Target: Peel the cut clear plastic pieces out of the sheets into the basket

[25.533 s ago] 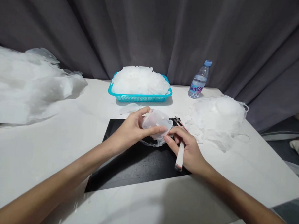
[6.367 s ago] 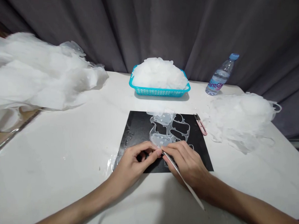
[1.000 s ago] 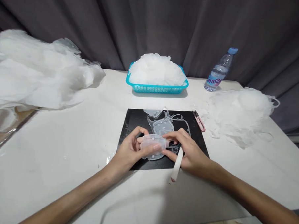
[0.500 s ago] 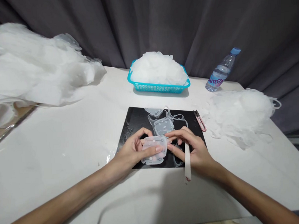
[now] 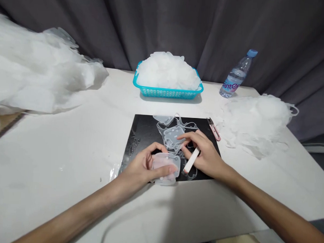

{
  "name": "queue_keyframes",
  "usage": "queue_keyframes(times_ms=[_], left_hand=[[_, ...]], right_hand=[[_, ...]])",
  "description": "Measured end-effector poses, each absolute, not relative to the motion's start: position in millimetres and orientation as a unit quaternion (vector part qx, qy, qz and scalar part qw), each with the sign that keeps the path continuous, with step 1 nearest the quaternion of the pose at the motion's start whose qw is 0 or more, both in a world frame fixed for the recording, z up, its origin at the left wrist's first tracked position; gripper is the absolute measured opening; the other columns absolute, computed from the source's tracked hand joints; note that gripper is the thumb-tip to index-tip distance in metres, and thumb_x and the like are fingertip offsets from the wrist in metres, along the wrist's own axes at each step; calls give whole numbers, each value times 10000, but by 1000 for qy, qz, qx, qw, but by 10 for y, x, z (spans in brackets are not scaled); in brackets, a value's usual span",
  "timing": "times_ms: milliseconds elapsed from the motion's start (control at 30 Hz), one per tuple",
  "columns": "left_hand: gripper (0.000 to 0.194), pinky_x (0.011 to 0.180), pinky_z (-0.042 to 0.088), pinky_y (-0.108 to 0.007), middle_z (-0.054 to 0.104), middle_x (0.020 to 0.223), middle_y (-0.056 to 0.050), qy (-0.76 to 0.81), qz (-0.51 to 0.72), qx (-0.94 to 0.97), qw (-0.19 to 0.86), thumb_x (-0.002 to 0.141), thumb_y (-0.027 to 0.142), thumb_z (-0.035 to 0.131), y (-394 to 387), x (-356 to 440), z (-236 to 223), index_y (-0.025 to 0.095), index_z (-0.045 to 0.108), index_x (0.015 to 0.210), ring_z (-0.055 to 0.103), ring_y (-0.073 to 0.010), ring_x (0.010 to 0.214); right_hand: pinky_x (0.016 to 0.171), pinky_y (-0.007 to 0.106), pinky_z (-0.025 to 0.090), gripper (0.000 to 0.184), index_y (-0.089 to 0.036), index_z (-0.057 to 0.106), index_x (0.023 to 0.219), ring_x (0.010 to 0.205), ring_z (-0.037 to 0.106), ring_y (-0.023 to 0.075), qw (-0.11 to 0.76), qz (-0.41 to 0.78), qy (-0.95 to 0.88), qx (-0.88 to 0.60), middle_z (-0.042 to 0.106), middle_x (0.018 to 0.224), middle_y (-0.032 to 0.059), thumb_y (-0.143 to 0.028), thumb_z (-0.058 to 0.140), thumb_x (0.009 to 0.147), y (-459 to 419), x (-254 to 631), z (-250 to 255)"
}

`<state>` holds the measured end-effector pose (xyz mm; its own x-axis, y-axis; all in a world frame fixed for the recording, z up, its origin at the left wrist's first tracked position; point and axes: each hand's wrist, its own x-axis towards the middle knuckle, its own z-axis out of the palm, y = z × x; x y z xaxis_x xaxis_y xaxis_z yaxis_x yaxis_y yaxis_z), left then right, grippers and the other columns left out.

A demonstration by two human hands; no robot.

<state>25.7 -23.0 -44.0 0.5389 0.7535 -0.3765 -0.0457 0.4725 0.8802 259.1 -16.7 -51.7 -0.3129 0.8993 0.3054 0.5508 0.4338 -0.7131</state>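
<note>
My left hand is closed on a rounded, translucent plastic piece with small holes, the thumb lying across its face; it may be a small stack. In my right hand, a white stick-like tool runs under the palm, its reddish end pointing down and towards me. The right fingertips are close to thin clear trimmings, and I cannot tell if they pinch any. Under both hands lies a black mat, bearing another translucent piece still joined to looping strips.
At the back stands a blue basket heaped with translucent pieces. Small pink-handled snips lie at the mat's right edge. Piles of clear plastic sit left and right. A water bottle stands at the back right.
My right hand has drawn a little away from the held piece, over the trimmings. The white tool has swung from nearly upright to slanting down-left. The view has shifted slightly.
</note>
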Motion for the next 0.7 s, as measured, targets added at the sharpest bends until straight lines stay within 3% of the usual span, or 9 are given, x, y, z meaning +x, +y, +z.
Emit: queue_keyframes(times_ms=[233, 500, 700], left_hand=[[360, 615, 428, -180, 583, 859, 46, 400, 279, 585, 648, 841, 363, 873, -99, 145, -392, 197, 616, 1030, 499, -90, 710], [271, 658, 453, -224, 640, 932, 4, 399, 247, 640, 608, 904, 395, 801, -151, 193, -338, 201, 676, 1045, 556, -130, 774], [520, 580, 492, -184, 669, 832, 42, 432, 273, 577, 637, 781, 367, 925, -104, 151, -393, 229, 590, 1154, 567, -94, 649]], right_hand=[[944, 359, 445, 290, -252, 655, 1290, 1014, 530, 216, 274, 350, -799, -406, 678, 1038, 28, -188, 658, 1007, -297, 2683, -318], [873, 325, 426, 73, -221, 711, 1058, 958, 518, 195, 295, 407, -779, -375, 650, 931, 18, -262, 652, 1042, -265, 2610, -395], [852, 313, 427, 62, -225, 702, 965, 930, 530, 181, 306, 440, -752, -384, 661, 914, 7, -254, 692, 1018, -283, 2651, -338]])
